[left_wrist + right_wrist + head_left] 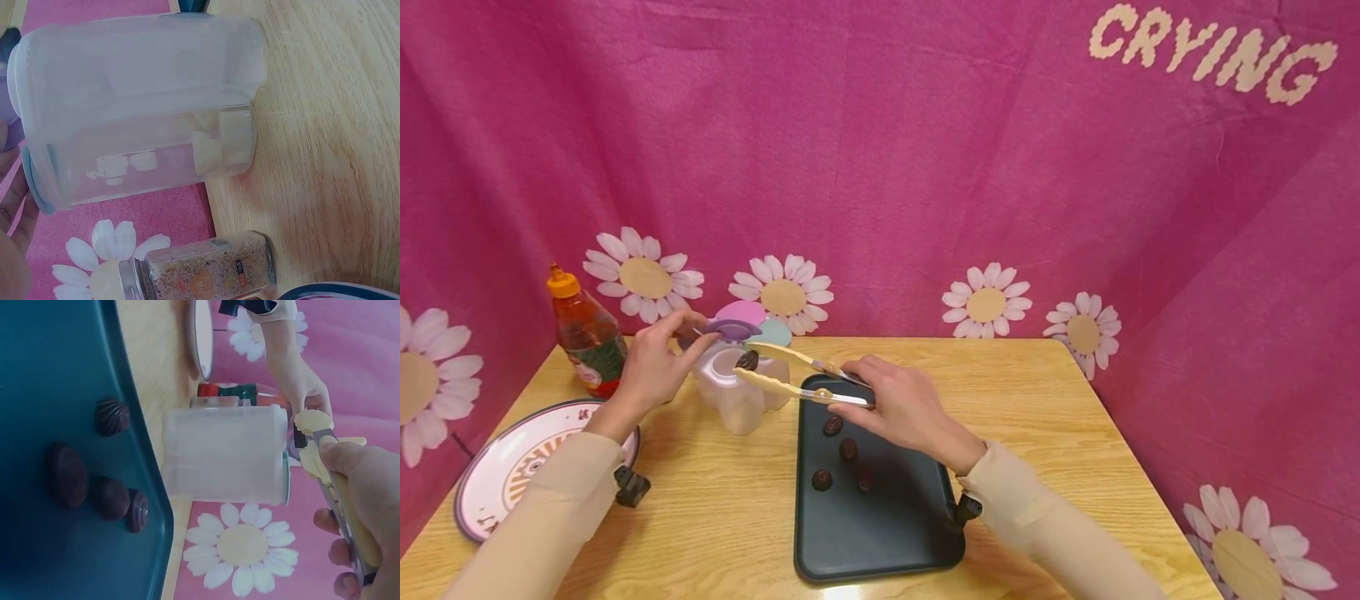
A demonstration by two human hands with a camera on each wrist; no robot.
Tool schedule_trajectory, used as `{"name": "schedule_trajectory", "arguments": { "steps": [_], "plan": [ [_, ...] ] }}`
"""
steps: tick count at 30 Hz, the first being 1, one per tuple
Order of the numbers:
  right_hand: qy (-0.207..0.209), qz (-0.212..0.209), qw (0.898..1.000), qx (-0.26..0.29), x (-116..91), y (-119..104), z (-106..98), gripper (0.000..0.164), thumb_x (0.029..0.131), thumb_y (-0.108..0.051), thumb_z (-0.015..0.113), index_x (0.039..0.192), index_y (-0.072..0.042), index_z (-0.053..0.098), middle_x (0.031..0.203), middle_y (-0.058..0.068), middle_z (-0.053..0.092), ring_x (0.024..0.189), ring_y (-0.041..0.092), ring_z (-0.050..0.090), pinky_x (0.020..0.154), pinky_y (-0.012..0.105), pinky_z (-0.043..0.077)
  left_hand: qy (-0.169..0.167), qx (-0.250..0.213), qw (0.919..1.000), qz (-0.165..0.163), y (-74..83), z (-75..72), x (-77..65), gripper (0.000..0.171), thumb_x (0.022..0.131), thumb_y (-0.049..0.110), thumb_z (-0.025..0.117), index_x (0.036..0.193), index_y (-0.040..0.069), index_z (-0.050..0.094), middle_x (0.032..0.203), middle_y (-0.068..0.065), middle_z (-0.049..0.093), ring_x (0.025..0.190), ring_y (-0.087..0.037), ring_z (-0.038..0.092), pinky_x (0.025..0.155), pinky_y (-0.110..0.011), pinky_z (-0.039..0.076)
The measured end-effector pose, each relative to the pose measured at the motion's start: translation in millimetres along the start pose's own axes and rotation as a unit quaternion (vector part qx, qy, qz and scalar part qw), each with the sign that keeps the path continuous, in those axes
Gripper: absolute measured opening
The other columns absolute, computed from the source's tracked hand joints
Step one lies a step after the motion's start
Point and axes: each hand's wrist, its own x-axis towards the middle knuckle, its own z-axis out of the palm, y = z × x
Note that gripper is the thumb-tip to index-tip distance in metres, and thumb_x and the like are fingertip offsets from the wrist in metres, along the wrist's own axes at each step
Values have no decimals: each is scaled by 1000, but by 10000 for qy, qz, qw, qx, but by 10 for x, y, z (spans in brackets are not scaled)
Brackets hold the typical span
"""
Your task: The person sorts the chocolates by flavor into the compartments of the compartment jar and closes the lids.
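My right hand [898, 400] grips a pair of tongs [775, 385] with pale yellow tips. Between those tips a dark chocolate [747, 361] is held right over the round mouth of a translucent container [737, 408]. At its back left, my left hand [658, 358] pinches the raised purple lid [730, 330]. A pink lid [742, 312] and a teal lid [775, 333] also top the container. Pale chunks [209, 150] show through its wall in the left wrist view. In the right wrist view, the tong tips partly cover the chocolate [300, 437].
Several dark chocolates [847, 450] lie on a dark tray [880, 537]. At the left stand a sauce bottle [587, 333] and a patterned plate [482, 467]. A jar of grains [209, 265] sits beside the container. Pink cloth [887, 167] hangs behind the wooden table [1015, 375].
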Motion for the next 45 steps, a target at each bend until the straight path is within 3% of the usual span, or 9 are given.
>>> {"name": "schedule_trajectory", "arguments": {
  "steps": [6,17,25,31,38,45],
  "plan": [
    [-123,-1,9999,103,141,-54,60,48,90,-49,81,124,-17,71,101,-3,74,67,5,54,56,17,38,-49,7,10000,-14,3,-5,9,22,94,9,80,112,4,70,99,-17,78,87,-28,66,77,-11,42],
    [-126,-59,9998,167,247,-63,126,47,91,-49,80,122,-15,73,100,-1,76,69,7,58,59,18,43,77,107,9999,71,-21,-1,11,21,92,7,80,110,3,70,98,-18,78,85,-28,67,76,-21,47],
    [-298,89,9993,212,254,-82,60,51,89,-51,82,126,-17,73,103,0,76,69,7,57,59,18,42,79,111,9999,29,-36,5,8,21,92,8,81,110,4,70,97,-17,78,85,-26,65,76,-17,44],
    [-262,128,9994,200,154,-45,-35,52,87,-52,83,124,-18,73,104,-3,76,70,7,56,61,19,43,106,85,9999,69,-36,10,14,21,92,9,81,109,4,70,96,-17,78,83,-27,66,76,-11,40],
    [-283,84,9995,69,-53,78,-174,56,85,-51,85,126,-15,72,97,-3,72,67,6,52,58,19,39,128,114,9998,48,-43,7,26,21,92,10,82,109,4,71,94,-15,78,81,-15,59,74,-10,39],
    [-293,70,9993,-239,-328,207,-286,56,82,-52,87,122,-16,73,91,-6,69,66,4,51,58,19,39,113,95,9999,40,-55,12,18,21,92,9,81,109,3,70,95,-17,78,83,-23,63,75,-9,39]
  ]
}}
